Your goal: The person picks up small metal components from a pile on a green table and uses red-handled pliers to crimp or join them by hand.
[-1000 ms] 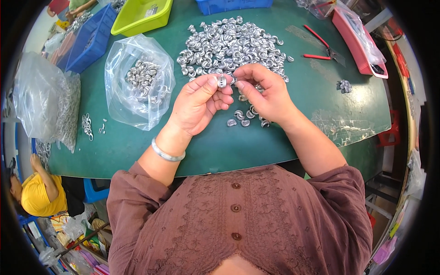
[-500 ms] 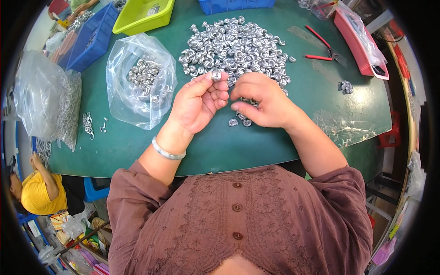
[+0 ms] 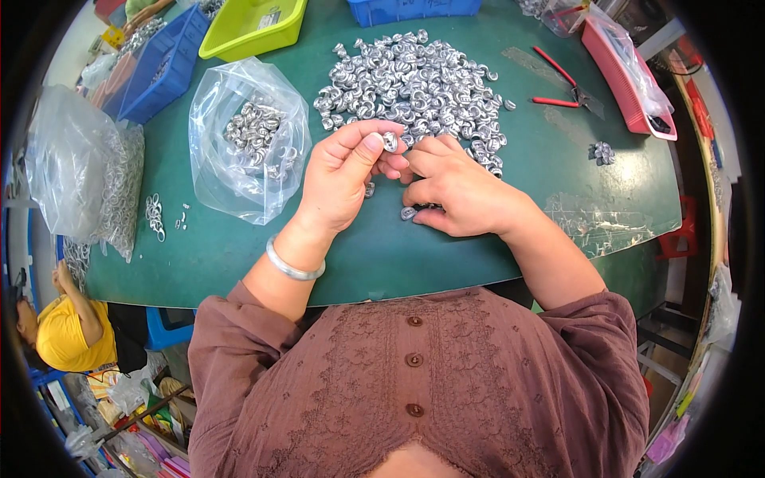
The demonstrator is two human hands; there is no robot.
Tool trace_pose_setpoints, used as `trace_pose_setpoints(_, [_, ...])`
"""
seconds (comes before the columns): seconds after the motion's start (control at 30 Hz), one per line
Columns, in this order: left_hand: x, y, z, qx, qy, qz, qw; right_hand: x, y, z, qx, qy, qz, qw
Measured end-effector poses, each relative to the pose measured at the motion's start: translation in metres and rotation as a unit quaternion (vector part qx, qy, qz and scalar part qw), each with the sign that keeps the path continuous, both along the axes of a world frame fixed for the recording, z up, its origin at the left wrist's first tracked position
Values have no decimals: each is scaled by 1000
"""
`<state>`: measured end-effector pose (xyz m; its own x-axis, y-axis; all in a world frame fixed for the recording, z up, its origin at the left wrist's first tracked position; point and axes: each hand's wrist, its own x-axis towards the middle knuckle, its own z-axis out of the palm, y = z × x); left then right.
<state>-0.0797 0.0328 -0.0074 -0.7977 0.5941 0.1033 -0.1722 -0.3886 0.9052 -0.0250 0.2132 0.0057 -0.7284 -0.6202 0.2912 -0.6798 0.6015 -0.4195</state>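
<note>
Head view: the person's left hand pinches a small silver metal piece between thumb and forefinger, held up over the green bench, with the other fingers curled below it. Close on its right, the right hand is bent palm-down, fingers curled, its thumb just beside a few loose pieces on the bench; whether it grips anything cannot be told, since its fingers hide what lies under them. A pale bracelet circles the left wrist.

Beyond the hands spreads a big pile of like silver pieces. Left of the pile, an open clear plastic bag has more silver pieces inside. Farther left stands a fuller plastic bag of metal parts, with a few small clasps lying between the two bags.

Along the far side sit a blue basket, a lime-green tray and another blue tray. To the right of the pile lie red-handled pliers, and past them a pink basket, with a small grey cluster nearer. At near left, off the bench, is a person in yellow.
</note>
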Motion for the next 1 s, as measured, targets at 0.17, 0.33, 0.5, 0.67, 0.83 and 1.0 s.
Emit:
trace_pose_setpoints(0.17, [-1, 0, -2, -8, 34, 4, 999, 0, 0, -2, -4, 6, 0, 1000])
trace_pose_setpoints(0.33, [-1, -1, -2, -16, 62, 8, 998, 0, 0, -4, 0, -1, 4, 1000])
trace_pose_setpoints(0.5, [-5, 1, 0, 51, -81, -20, 995, -7, 6, -2, -144, -46, -18, 988])
trace_pose_setpoints(0.67, [-6, 0, 5, 64, -170, -8, 983, -8, 8, -2, -272, -82, -66, 957])
trace_pose_setpoints(0.83, [-1, -2, 7, -56, -169, -72, 981, -10, 9, -3, -315, -44, -87, 944])
trace_pose_setpoints(1.0, [3, 2, 8, -141, -175, -109, 968, -9, 7, -3, -274, 6, -97, 957])
